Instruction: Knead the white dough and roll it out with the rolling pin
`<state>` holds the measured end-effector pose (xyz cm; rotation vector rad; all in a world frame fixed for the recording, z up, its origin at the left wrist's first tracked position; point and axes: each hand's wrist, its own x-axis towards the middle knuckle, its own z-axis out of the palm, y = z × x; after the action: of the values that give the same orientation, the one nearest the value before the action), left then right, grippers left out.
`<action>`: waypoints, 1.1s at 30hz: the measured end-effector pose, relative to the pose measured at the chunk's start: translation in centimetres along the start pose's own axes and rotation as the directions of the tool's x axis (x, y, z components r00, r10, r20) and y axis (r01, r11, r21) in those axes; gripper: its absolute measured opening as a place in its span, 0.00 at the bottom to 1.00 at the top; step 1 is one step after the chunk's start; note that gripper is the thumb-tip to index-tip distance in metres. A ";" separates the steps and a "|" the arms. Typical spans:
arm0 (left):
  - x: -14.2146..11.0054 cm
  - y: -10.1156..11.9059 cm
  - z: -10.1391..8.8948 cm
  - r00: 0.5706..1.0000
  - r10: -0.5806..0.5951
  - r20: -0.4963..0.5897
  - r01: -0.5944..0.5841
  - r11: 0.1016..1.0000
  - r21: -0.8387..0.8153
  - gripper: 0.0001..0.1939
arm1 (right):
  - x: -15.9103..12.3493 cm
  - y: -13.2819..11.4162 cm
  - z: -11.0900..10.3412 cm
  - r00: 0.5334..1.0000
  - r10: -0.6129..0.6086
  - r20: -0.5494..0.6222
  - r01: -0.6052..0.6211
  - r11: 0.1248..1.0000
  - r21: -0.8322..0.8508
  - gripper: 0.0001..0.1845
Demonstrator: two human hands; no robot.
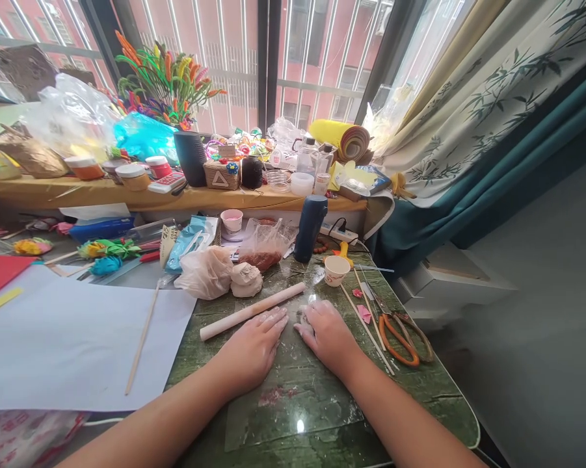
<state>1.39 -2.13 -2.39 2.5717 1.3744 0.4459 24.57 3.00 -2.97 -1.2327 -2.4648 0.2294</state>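
My left hand (254,344) lies palm down on the green table, its whitened fingers stretched out, just below a pale rolling pin (253,311). Facing it, my right hand (328,335) rests on the table with fingers bent inward and thumb near the fingertips. A whitish smear coats these fingers too; what lies between them, if anything, is too small to make out. Under both hands spreads a clear sheet (253,422) with a reddish smudge. Behind the rolling pin sits a lump of off-white clay (246,279) beside a crumpled plastic bag (205,272).
To the right are a paper cup (337,270), thin wooden sticks (365,328), pink scraps (363,314) and orange-handled scissors (399,341). A dark blue cylinder (310,229) stands behind. White paper (78,344) with a stick (142,341) covers the left. A cluttered sill (253,200) runs along the window.
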 end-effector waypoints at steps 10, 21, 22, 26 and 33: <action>-0.1 -0.1 0.2 0.999 0.002 -0.033 -0.003 1.000 -0.029 0.27 | -0.7 1.0 0.2 0.999 0.023 -0.027 -0.021 0.999 0.047 0.07; 0.1 -0.1 0.0 1.000 -0.002 -0.008 0.002 1.000 -0.003 0.27 | 1.2 1.4 1.5 0.988 0.125 -0.094 -0.136 0.985 -0.110 0.06; 0.1 -0.1 0.0 1.000 0.002 -0.012 -0.002 1.000 -0.006 0.27 | 1.4 1.5 1.5 0.985 0.140 -0.103 -0.152 0.982 -0.115 0.06; 0.0 -0.1 -0.1 0.999 0.009 -0.043 -0.009 1.000 -0.010 0.27 | 1.9 1.8 1.4 0.970 0.200 -0.136 -0.217 0.969 -0.122 0.08; -0.1 0.0 -0.1 0.999 0.001 -0.053 -0.001 1.000 -0.014 0.28 | 1.4 2.1 0.6 0.983 0.154 -0.096 -0.160 0.985 -0.058 0.13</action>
<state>1.33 -2.23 -2.30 2.5674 1.3822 0.5250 25.14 5.40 -3.77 -1.4349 -2.3167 0.1321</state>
